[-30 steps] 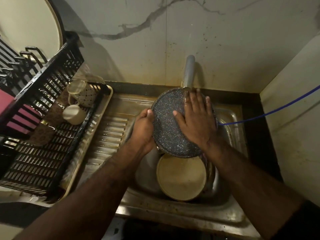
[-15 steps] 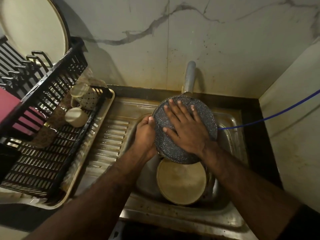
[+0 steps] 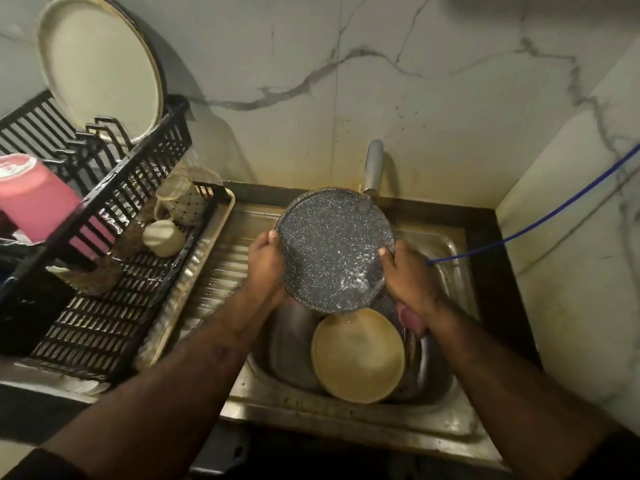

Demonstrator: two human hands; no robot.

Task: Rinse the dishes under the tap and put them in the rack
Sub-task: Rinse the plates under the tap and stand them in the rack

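Observation:
A dark speckled round plate [image 3: 332, 247] is held tilted over the steel sink [image 3: 346, 420], its far edge just under the tap [image 3: 374, 168]. My left hand [image 3: 266, 265] grips the plate's left rim, thumb on its face. My right hand [image 3: 408, 282] grips the right rim, thumb on top. Below the plate a cream plate [image 3: 358, 356] leans on other steel dishes in the basin. The black dish rack [image 3: 104, 306] stands on the left drainboard.
In the rack sit a dotted mug [image 3: 183, 202], a small cream cup [image 3: 164, 237], a pink tumbler [image 3: 38, 199] and a large cream plate [image 3: 100, 67] standing upright. A blue cord [image 3: 536, 223] runs from the right wall to the sink. Marble walls close off the back and right.
My right hand left the plate's face, where it was rubbing, and took hold of the right rim. The left hand keeps its grip on the left rim.

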